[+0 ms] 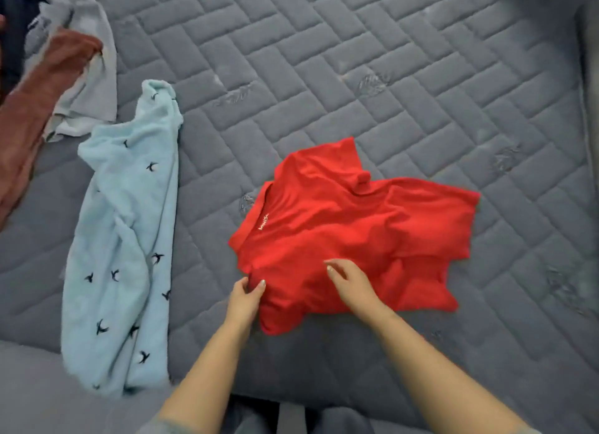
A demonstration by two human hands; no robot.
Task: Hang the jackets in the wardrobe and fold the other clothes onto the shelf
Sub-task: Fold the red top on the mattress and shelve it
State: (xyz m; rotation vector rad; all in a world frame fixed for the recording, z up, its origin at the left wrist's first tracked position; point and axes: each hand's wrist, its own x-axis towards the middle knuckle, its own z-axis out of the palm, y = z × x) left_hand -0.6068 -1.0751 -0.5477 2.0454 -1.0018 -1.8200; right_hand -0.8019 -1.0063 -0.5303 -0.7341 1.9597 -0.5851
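Observation:
A red T-shirt [353, 229] lies partly folded on the grey quilted mattress [324, 76], its collar pointing left. My left hand [244, 299] pinches the shirt's near left edge between thumb and fingers. My right hand [351, 284] rests on the red cloth just right of it, fingers loosely curved and pointing left. A light blue fleece garment [126, 239] with dark bird prints stretches along the mattress to the left. A rust-brown garment [42, 99], a pale grey one [87, 76] and a dark one [16, 21] are heaped at the far left.
The mattress's near edge [291, 398] runs just in front of my legs. Bare quilted surface spreads behind and to the right of the red shirt. No wardrobe or shelf is in view.

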